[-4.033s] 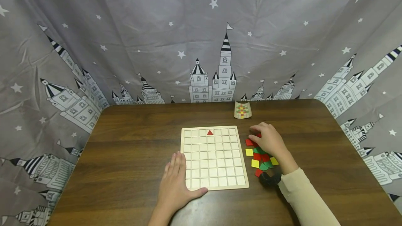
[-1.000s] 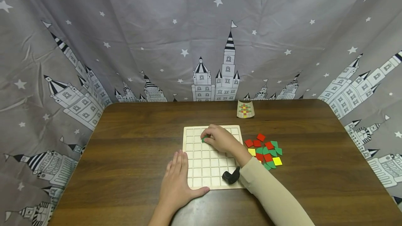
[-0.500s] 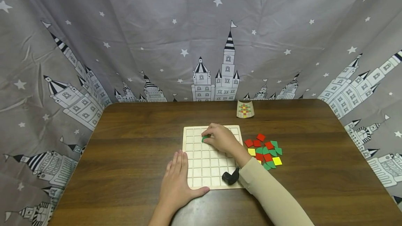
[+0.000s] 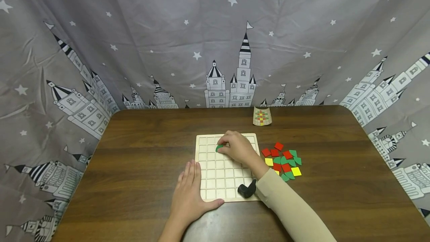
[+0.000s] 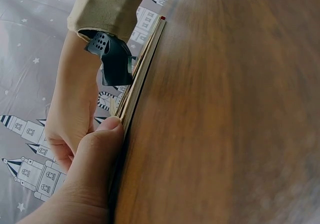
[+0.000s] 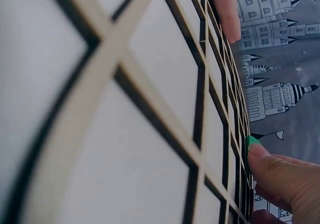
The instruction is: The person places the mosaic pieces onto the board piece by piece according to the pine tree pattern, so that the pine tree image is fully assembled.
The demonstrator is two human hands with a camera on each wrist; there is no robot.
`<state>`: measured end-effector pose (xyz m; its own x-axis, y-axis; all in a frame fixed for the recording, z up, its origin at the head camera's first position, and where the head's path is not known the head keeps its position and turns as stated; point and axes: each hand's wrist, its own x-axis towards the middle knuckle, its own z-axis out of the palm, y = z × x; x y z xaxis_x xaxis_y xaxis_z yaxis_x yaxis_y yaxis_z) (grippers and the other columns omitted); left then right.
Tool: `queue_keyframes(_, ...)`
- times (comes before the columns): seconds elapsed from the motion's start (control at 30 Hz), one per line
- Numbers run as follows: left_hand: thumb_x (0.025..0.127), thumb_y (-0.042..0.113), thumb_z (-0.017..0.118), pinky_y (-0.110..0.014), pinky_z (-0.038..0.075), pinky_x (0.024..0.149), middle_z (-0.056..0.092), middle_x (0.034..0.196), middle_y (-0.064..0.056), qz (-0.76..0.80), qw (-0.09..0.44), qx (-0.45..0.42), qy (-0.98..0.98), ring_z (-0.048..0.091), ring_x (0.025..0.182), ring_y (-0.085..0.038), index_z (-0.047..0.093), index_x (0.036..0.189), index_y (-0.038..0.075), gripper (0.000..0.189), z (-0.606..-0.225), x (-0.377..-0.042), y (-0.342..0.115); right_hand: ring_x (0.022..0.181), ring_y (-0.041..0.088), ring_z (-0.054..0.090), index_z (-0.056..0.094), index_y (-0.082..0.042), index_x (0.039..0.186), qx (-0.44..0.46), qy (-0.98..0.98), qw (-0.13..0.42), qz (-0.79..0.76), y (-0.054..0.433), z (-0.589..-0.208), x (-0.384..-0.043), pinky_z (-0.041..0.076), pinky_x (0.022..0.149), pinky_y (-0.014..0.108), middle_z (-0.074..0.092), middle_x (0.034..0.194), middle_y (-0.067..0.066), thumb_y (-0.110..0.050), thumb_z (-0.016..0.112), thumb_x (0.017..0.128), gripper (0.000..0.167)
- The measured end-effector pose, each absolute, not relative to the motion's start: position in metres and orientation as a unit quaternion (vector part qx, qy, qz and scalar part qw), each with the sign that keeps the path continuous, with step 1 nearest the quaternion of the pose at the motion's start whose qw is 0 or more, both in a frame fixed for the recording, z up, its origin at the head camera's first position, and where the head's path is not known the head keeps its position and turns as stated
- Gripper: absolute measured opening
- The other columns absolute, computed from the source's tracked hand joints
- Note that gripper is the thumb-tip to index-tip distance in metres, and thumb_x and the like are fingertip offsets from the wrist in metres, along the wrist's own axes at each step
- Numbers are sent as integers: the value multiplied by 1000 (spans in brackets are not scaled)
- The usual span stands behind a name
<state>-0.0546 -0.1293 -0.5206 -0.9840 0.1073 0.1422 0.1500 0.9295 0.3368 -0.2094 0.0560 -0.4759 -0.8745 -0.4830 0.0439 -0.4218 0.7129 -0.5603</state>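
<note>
A pale wooden board [image 4: 215, 174] with a grid of square cells lies on the table. My right hand [image 4: 237, 148] pinches a small green tile [image 4: 218, 148] between thumb and fingers at a cell in the second row from the far edge. In the right wrist view the thumb lies against the green tile [image 6: 252, 141], low at the board's surface. My left hand [image 4: 189, 192] rests at the board's near left corner, fingers straight along the left side. Its thumb [image 5: 111, 124] touches the near edge. The right hand hides part of the far row.
Right of the board lie loose tiles: several red ones [image 4: 279, 146], several green ones [image 4: 297, 161] and some yellow squares [image 4: 296, 171]. A curved card [image 4: 262, 117] with a coloured grid pattern is at the table's back edge. A black wrist camera [image 4: 246, 189] hangs over the board's near right corner.
Since four seconds ago, my right hand has moved left from the loose tiles onto the board with a green tile. Over the last second it shifts only slightly; the left hand stays put.
</note>
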Motion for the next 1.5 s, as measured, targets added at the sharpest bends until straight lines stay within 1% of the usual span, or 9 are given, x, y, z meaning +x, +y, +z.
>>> queue_keyframes(0.17, 62, 94, 55, -51, 25, 122, 17, 165, -19, -175, 54, -65, -981, 16, 155, -32, 21, 156, -1, 138, -520, -55, -129, 96, 13, 62, 78, -20, 103, -248, 925, 54, -284, 56, -475, -209, 54, 84, 34, 68, 104, -6, -30, 77, 86, 19)
queue_keyframes(0.57, 61, 94, 55, -53, 26, 122, 17, 165, -19, -178, 58, -63, -980, 17, 154, -32, 22, 156, -1, 138, -520, -55, -129, 96, 14, 60, 78, -16, 108, -254, 927, 57, -269, 56, -475, -208, 54, 81, 33, 66, 103, -4, -30, 77, 86, 25)
queue_keyframes(0.8, 61, 94, 56, -52, 26, 122, 17, 165, -19, -175, 60, -62, -981, 17, 154, -32, 22, 156, -1, 139, -522, -55, -129, 99, 15, 60, 78, -16, 107, -250, 927, 61, -272, 55, -476, -209, 53, 84, 35, 67, 104, -4, -29, 77, 87, 24)
queue_keyframes(1.13, 61, 93, 57, -53, 27, 121, 19, 165, -19, -175, 66, -64, -980, 19, 154, -33, 23, 156, -1, 138, -521, -55, -129, 100, 15, 59, 79, -16, 103, -240, 930, 61, -272, 55, -477, -210, 53, 83, 33, 68, 103, -6, -29, 77, 86, 21)
queue_keyframes(1.5, 61, 93, 57, -53, 27, 121, 18, 165, -19, -177, 63, -62, -980, 19, 154, -33, 23, 156, -1, 138, -520, -55, -128, 98, 16, 62, 80, -17, 100, -236, 929, 64, -277, 56, -475, -210, 54, 83, 35, 70, 101, -5, -28, 78, 86, 18)
